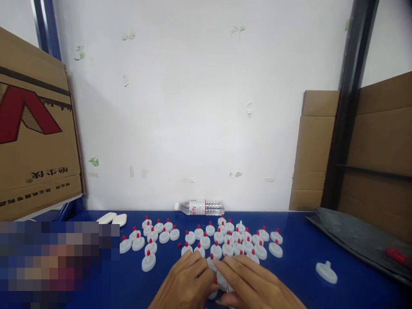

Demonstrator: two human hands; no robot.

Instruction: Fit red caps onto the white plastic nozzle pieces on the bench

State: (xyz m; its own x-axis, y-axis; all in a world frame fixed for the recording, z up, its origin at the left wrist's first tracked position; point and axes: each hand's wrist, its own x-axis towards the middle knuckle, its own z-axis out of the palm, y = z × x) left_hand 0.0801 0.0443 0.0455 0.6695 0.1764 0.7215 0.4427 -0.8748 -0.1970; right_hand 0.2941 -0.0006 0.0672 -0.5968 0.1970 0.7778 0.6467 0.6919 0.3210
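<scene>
At the front edge, my left hand and my right hand come together with curled fingers around a white round spouted lid. A bit of red shows beside my left thumb, and the fingers hide most of the lid. Just beyond my hands stand many white spouted lids with red tips on their spouts. One lid among them has a bare white spout. Another bare-spouted lid lies apart at the right. A loose red tip rests on the blue table.
A clear plastic bottle lies along the white wall. Two white rounded pieces are at the back left. Black plastic sheeting with red pieces covers the right side. Cardboard boxes flank the table. The lower left is blurred out.
</scene>
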